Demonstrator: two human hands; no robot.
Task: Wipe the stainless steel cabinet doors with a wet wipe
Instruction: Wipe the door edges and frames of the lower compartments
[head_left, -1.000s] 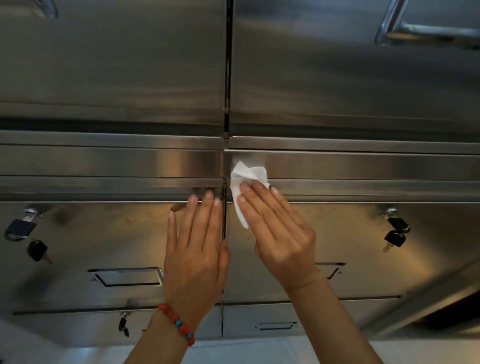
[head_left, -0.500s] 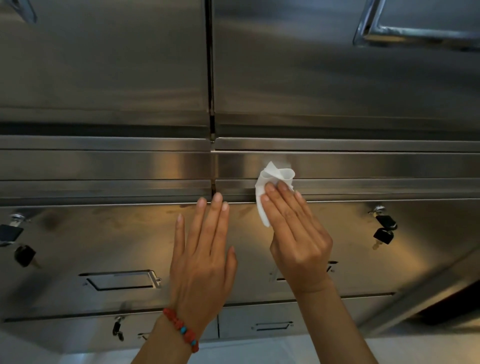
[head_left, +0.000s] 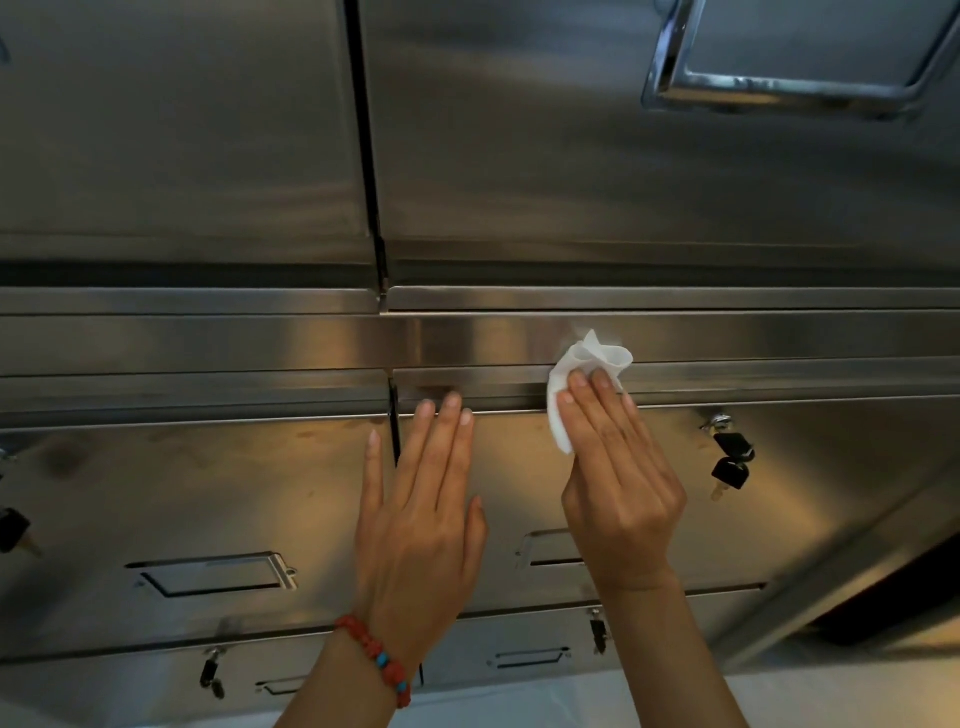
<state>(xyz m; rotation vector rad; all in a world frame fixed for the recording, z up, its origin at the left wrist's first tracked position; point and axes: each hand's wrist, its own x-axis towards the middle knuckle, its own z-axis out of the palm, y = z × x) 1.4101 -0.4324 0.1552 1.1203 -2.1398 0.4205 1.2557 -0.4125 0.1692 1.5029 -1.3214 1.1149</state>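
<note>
Likely commercial kitchen or storeroom: stainless steel cabinet doors (head_left: 649, 197), keyed locks (head_left: 730, 457), recessed handles (head_left: 213, 574).

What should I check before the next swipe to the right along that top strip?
1. Wipe under the right hand fingers, pressed on the steel: ok.
2. Left hand flat on the door, bracing: ok.
3. Strip to the right free of obstacles: ok.
4. Keys hang below the strip, off the swipe line: ok.
5. Wipe still wet enough: cannot tell.
6. Wipe bunched up, little flat contact: not ok.
</note>
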